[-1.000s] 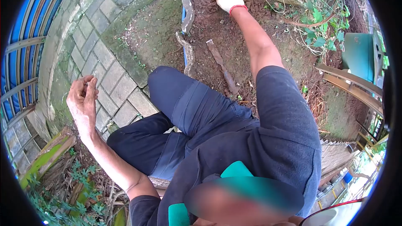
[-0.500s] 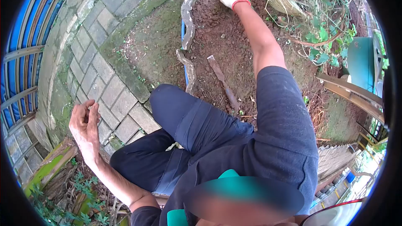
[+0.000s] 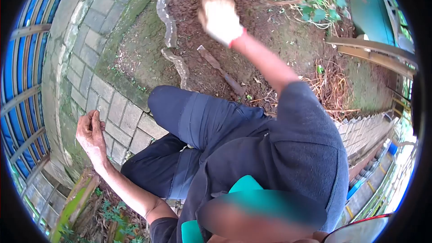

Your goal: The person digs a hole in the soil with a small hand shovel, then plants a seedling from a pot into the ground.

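My left hand (image 3: 91, 137) is raised over the paving on the left. Its fingers are curled in against the thumb; anything between them is too small to make out. A white glove with a red cuff covers my right hand (image 3: 220, 18), which is above the brown soil (image 3: 252, 27) and smeared by motion, so its fingers do not show clearly. Below it, a rusty hand tool (image 3: 220, 69) with a flat blade and a thin shaft lies on the soil. A wavy grey edging strip (image 3: 167, 18) stands along the bed, left of the tool.
Grey paving bricks (image 3: 105, 90) run along the left, beside a blue slatted fence (image 3: 27, 67). At upper right are leafy vines (image 3: 317, 4), a green container (image 3: 371, 15) and wooden beams (image 3: 373, 49). Dry stalks (image 3: 333, 87) lie to the right. My bent knee (image 3: 168, 105) borders the bed.
My right hand has come off the soil near the basket-like planter and moved back toward me and left. The view has shifted right. My left hand keeps nearly the same curled pose.
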Demonstrator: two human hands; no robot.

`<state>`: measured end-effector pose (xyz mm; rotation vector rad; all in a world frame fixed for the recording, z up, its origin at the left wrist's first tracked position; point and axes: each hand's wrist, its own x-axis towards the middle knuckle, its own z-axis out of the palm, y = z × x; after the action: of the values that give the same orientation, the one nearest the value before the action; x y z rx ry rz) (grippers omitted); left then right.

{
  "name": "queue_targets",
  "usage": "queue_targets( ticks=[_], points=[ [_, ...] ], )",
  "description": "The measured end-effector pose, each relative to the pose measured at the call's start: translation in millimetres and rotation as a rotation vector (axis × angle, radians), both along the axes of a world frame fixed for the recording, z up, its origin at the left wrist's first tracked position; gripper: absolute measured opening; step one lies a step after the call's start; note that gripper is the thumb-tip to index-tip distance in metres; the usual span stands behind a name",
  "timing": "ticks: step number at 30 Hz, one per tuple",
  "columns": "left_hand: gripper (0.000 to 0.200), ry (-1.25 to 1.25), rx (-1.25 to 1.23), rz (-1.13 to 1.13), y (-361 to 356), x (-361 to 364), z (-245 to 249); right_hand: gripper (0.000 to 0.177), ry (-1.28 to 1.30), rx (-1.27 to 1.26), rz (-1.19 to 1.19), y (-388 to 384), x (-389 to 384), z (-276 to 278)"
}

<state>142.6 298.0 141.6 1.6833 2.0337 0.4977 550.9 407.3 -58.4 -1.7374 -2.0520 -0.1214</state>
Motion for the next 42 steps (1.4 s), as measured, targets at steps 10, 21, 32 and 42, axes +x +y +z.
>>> queue_targets(
  ticks=[10, 21, 32, 42],
  points=[
    [0.02, 0.172, 0.047, -0.139, 17, 63, 12, 0.037, 0.135, -0.72, -0.003, -206, 8, -32],
    [0.024, 0.261, 0.198, -0.199, 22, 47, 1, 0.037, 0.847, -0.404, 0.028, -108, -42, 19],
    [0.027, 0.131, 0.201, -0.346, 23, 57, -35, 0.038, 1.716, -1.356, 0.012, -107, -79, 125],
    [0.031, -1.431, 0.233, 0.169, 9, 43, 16, 0.053, 1.879, -1.547, 0.43, -106, -173, 180]
  ],
)
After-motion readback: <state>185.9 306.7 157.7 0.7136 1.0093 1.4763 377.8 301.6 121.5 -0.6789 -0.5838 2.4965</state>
